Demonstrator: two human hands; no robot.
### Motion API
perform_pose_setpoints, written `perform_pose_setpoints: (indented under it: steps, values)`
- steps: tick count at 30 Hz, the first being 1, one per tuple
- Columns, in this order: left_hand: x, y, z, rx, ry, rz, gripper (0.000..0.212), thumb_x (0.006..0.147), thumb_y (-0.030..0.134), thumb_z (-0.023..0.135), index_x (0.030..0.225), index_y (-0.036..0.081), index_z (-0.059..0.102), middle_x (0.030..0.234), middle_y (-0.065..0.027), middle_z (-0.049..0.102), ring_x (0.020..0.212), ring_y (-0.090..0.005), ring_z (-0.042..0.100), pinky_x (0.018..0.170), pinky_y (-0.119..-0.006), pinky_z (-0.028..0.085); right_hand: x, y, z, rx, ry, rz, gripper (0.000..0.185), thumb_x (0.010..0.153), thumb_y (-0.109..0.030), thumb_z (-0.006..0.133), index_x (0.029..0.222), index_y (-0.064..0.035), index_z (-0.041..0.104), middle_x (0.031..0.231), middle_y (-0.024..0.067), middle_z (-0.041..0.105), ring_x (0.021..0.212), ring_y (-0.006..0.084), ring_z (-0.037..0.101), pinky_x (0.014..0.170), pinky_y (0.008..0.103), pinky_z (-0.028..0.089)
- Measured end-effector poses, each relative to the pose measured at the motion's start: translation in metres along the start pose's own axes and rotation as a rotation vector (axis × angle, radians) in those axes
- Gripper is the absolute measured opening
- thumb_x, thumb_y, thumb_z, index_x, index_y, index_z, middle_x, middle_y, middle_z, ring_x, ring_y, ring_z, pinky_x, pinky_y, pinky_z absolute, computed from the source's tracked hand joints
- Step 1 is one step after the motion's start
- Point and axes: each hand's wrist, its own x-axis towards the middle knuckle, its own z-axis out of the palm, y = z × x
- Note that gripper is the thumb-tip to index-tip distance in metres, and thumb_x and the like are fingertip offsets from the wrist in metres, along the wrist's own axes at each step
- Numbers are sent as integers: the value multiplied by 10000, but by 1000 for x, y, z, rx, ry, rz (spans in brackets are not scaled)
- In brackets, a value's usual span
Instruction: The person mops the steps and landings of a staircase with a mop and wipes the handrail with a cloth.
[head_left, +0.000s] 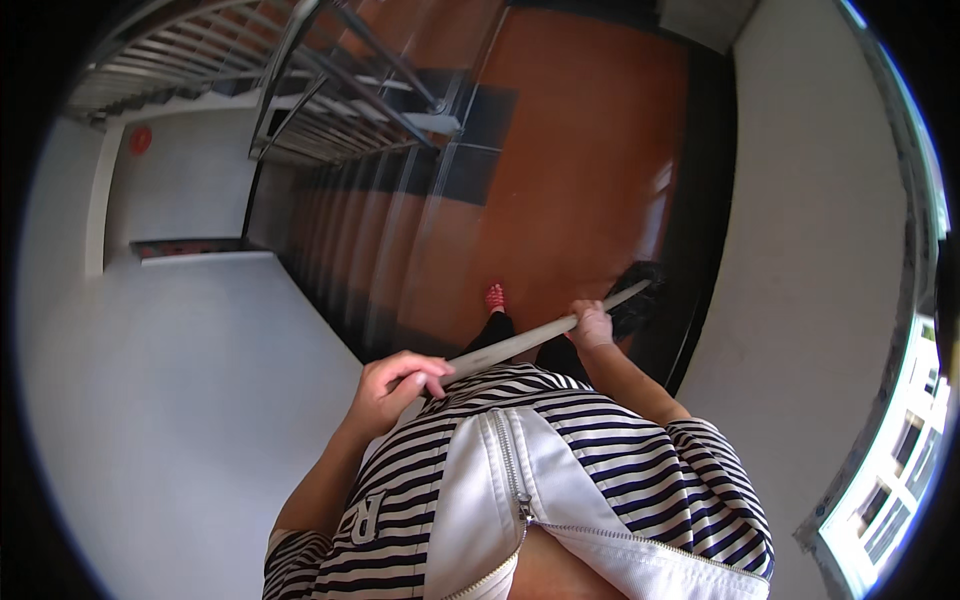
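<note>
A pale wooden pole (517, 343) runs slantwise across the front of my body. My left hand (400, 386) is closed around its upper end at my waist. Farther down the pole, my right hand (592, 324) grips it, with the shaft passing through the fingers. The pole's lower end reaches a dark, blurred mop-like head (637, 304) on the floor at the right, beside the black border; its exact kind cannot be told.
Stairs (375, 247) descend on the left of the reddish-brown floor (577, 150), beside a metal railing (352, 82). A pale wall (810, 225) with a window (892, 465) stands at the right. A red-and-white shoe (495, 298) shows below me.
</note>
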Motion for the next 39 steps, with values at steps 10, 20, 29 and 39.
perform_pose_setpoints:
  steps: [10,20,29,39]
  values:
    - [9,-3,-63,-384,86,300,146,800,21,500,836,-65,612,502,-43,503,424,-102,421,547,-299,433,46,-46,20,22,-81,-39,259,631,-183,727,841,-128,586,985,57,586,1026,293,510,805,404,476]
    - [-67,-14,-270,-108,439,422,93,688,-51,505,703,-20,592,502,-59,528,427,-149,456,586,-331,464,182,-326,114,115,-189,-305,185,719,-115,609,896,-84,561,987,114,571,1045,337,492,852,423,432]
    - [-116,14,-414,321,359,582,167,847,106,500,697,35,516,484,-31,445,464,-166,411,629,-341,444,261,-572,168,190,-40,-608,189,688,-163,657,876,-171,643,968,69,618,1031,267,546,955,396,398]
    - [-211,82,-477,39,600,913,144,916,191,462,812,91,455,470,-9,301,477,-150,320,576,-340,345,206,-643,111,138,-83,-959,160,652,-252,652,735,-118,620,756,47,615,911,234,562,931,449,376]
